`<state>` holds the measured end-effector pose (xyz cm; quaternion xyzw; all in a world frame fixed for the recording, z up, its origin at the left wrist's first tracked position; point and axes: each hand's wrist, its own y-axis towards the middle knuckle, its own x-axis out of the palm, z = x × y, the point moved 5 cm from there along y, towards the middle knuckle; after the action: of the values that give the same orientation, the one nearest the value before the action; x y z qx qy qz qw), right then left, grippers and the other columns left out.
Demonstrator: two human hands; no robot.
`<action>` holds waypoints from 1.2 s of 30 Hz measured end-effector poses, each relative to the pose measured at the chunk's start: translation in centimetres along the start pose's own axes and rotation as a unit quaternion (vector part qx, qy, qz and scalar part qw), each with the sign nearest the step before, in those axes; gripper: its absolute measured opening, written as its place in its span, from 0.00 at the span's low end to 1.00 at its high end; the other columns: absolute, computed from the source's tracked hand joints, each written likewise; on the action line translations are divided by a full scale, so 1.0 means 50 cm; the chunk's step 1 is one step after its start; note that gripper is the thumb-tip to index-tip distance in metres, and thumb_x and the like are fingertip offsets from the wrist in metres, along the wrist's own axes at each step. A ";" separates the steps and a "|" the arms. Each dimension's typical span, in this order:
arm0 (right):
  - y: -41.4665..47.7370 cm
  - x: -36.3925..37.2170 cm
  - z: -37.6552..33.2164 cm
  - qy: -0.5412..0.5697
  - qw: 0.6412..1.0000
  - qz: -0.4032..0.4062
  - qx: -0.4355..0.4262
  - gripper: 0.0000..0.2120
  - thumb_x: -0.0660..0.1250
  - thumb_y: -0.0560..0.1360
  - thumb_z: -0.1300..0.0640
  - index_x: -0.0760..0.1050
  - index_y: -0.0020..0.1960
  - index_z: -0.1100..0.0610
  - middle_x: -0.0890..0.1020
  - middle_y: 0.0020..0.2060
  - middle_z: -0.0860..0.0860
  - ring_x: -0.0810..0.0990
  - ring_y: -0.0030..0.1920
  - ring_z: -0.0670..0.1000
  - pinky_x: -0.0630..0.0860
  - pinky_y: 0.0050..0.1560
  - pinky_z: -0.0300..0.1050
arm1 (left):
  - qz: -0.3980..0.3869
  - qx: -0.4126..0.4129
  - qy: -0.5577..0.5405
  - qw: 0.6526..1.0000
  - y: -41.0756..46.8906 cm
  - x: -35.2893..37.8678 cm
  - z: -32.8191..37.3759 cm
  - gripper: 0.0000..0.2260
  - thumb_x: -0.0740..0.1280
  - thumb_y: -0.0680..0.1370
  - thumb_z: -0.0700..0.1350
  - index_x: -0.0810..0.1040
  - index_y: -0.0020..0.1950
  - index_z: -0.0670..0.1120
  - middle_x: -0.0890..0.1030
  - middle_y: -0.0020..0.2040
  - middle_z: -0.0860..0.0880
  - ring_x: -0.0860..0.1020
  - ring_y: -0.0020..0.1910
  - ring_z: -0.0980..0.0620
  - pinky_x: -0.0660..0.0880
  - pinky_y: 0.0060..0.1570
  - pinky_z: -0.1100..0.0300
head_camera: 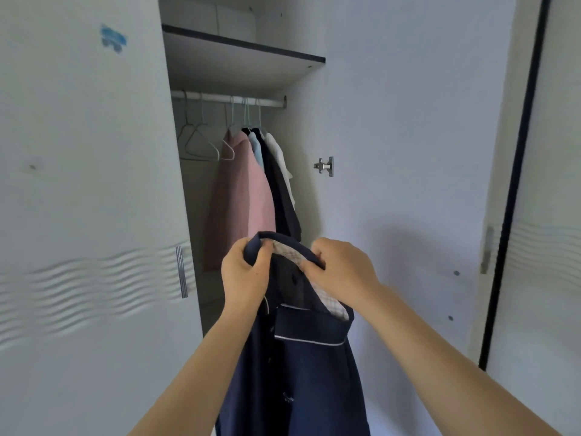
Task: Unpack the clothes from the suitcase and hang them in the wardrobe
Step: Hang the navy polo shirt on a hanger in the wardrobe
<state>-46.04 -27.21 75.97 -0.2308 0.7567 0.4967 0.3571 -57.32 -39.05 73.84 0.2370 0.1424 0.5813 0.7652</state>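
Navy shirt [298, 357] is hanging limp at six o'clock before the open wardrobe [195, 199], left hand [243, 275] and right hand [342, 272] each gripping its collar [284, 239]. Cloth is appearing soft and light (likely slumping if released); collar is judged the surest hold.

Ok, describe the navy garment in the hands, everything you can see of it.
The navy garment looks like a soft woven shirt: dark blue, with white piping along a lapel or pocket edge, a pale checked lining inside the collar and dark buttons down the front. It hangs limp from its collar, its lower part out of view. The left hand and right hand each grip the collar, before the open wardrobe. No hanger shows in it.
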 end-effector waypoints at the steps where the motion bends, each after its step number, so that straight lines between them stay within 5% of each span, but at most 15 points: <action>1: 0.024 0.015 0.003 0.004 1.000 0.003 -0.004 0.13 0.61 0.77 0.46 0.66 0.38 0.51 0.70 0.30 0.46 0.69 0.32 0.48 0.60 0.29 0.39 | 0.003 0.004 0.006 1.000 0.023 0.007 -0.015 0.05 0.67 0.78 0.46 0.76 0.42 0.48 0.77 0.37 0.52 0.74 0.35 0.59 0.72 0.32 0.71; 10: 0.224 0.091 0.043 0.052 0.997 -0.003 -0.051 0.10 0.63 0.76 0.48 0.72 0.42 0.54 0.73 0.29 0.46 0.71 0.31 0.48 0.65 0.31 0.41 | 0.025 0.032 0.058 0.998 0.197 0.054 -0.088 0.07 0.66 0.77 0.49 0.77 0.43 0.47 0.77 0.35 0.54 0.74 0.35 0.56 0.73 0.37 0.59; 17: 0.341 0.151 0.048 0.082 0.993 0.019 -0.078 0.16 0.64 0.75 0.47 0.72 0.37 0.59 0.73 0.28 0.50 0.70 0.30 0.50 0.66 0.31 0.43 | 0.066 0.038 0.059 0.995 0.286 0.065 -0.128 0.09 0.67 0.77 0.48 0.76 0.39 0.46 0.73 0.31 0.53 0.70 0.30 0.57 0.69 0.34 0.60; 25: 0.440 0.202 0.019 0.119 0.986 0.030 -0.112 0.05 0.67 0.74 0.52 0.75 0.44 0.53 0.80 0.36 0.47 0.77 0.37 0.47 0.73 0.37 0.41 | 0.075 0.023 0.032 0.996 0.386 0.066 -0.179 0.09 0.67 0.77 0.48 0.76 0.39 0.45 0.73 0.32 0.51 0.70 0.32 0.56 0.69 0.36 0.57; 31: 0.550 0.221 -0.023 0.172 0.978 0.066 -0.094 0.15 0.62 0.76 0.44 0.70 0.33 0.47 0.76 0.30 0.43 0.74 0.33 0.41 0.66 0.33 0.37 | 0.066 0.043 0.053 0.995 0.468 0.064 -0.200 0.09 0.67 0.77 0.49 0.77 0.41 0.45 0.73 0.31 0.54 0.69 0.28 0.61 0.68 0.34 0.63; 36: 0.673 0.227 -0.062 0.204 0.969 0.114 -0.082 0.10 0.63 0.78 0.49 0.76 0.52 0.53 0.81 0.45 0.46 0.79 0.46 0.46 0.77 0.48 0.45 | 0.067 0.044 0.058 0.995 0.524 0.063 -0.222 0.09 0.67 0.77 0.49 0.75 0.39 0.47 0.74 0.31 0.54 0.71 0.31 0.57 0.70 0.35 0.59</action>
<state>-77.95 -16.52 87.75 -0.2684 0.7913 0.5371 0.1159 -83.43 -28.30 78.46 0.2449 0.1957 0.6371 0.7042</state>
